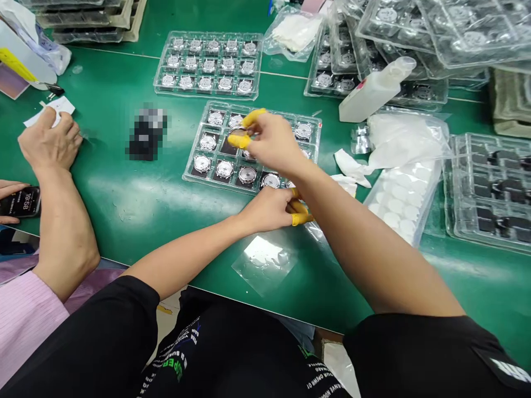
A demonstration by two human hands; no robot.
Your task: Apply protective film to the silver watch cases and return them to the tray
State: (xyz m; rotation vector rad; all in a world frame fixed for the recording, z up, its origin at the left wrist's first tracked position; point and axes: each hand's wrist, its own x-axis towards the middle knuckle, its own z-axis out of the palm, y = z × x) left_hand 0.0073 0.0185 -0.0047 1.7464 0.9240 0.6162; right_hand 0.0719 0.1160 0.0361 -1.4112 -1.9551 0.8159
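A clear plastic tray [188, 176] with rows of round silver watch cases lies in front of me. Above its middle row, my right hand [276, 141] pinches a watch case [238, 132] between a thumb and finger in yellow finger cots. Beneath that hand is a dark compartment [229, 146] with no case in it. My left hand [274, 210] is at the tray's near edge, its fingers curled, also in yellow finger cots. What those fingers hold, if anything, is hidden; clear plastic film [319, 232] shows beside them. A small clear plastic bag [265, 262] lies nearer to me.
Another tray of watch cases [209, 63] lies behind. At right are a white bottle [375, 91], stacked trays [460, 33], a sheet of white round pieces [400, 202] and a tray of black parts [504, 188]. A co-worker's hand [50, 135] rests at left, near a phone [25, 203].
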